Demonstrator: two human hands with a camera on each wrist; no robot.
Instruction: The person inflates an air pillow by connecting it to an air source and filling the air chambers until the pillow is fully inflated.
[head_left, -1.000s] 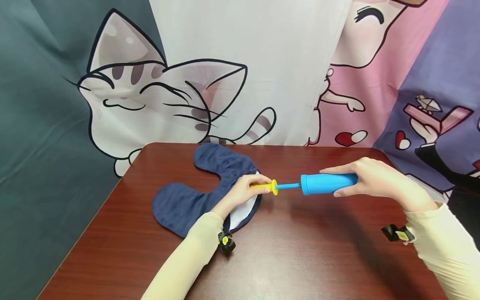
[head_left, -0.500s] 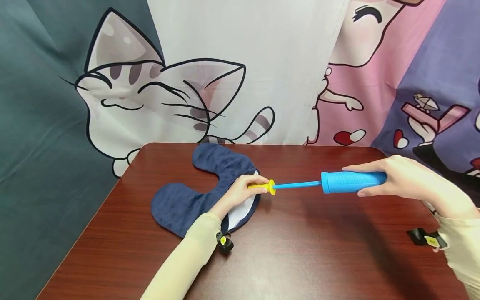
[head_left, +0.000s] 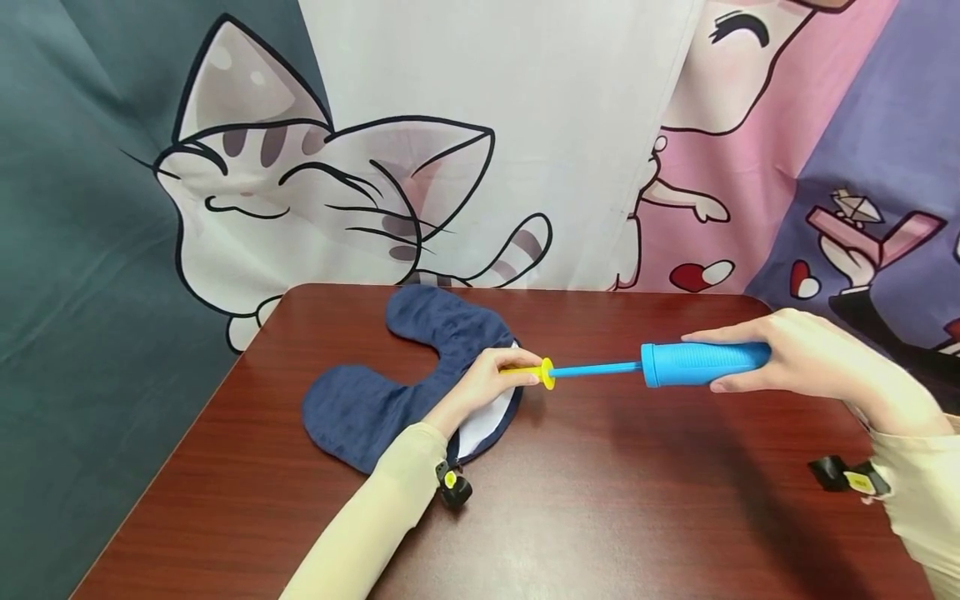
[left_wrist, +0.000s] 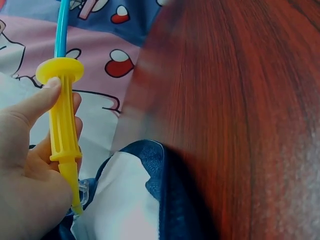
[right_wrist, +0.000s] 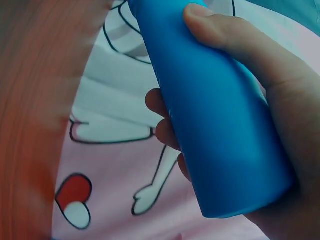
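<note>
In the head view, left fingers partly hide the yellow handle. The surface has its near edge cut off.

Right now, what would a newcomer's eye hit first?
Probably the bright blue plastic cylinder in the right grip, above the reddish wood-grain table, at right. Next, the yellow plastic nozzle in the left grip, by the U-shaped navy plush pillow. Behind, the grey-striped cartoon cat on the fabric backdrop.

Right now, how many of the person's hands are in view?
2: the left hand, holding the pump's yellow end by the navy neck pillow; the right hand, gripping the blue barrel.
</note>
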